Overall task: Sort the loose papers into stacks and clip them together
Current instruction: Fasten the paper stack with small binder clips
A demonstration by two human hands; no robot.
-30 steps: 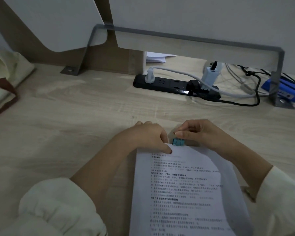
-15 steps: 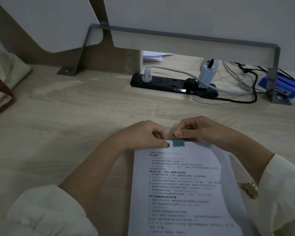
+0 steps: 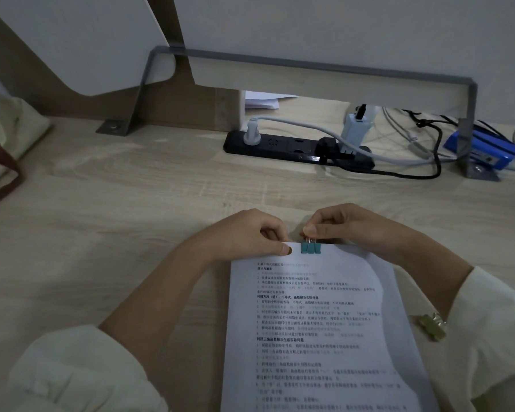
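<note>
Lower centre of frame: paper stack [image 3: 309, 322], printed sheet on top, lies on the bench [image 3: 131, 218] with its top edge between the two hands. Teal binder clip [image 3: 310, 248] now sits squarely over that top edge, both wire handles plain to see and pointing up-frame; a second ago the clip was half buried under the fingers and only its body showed. Right hand [image 3: 348, 226] is closed in a pinch on the tips of those handles, thumb against forefinger. Left hand [image 3: 250, 233], just left of the clip, grips the same edge, thumb flat on the sheet, fingers curled behind; its place is little changed. Reading: the clip looks seated on the stack, so this bundle is close to done. What seems left is letting the handles go or folding them flat. Whether every sheet is caught in the jaws cannot be told from here. A second, brass-coloured clip [image 3: 432, 327] lies by the right sleeve, lower right, likely for another stack.
</note>
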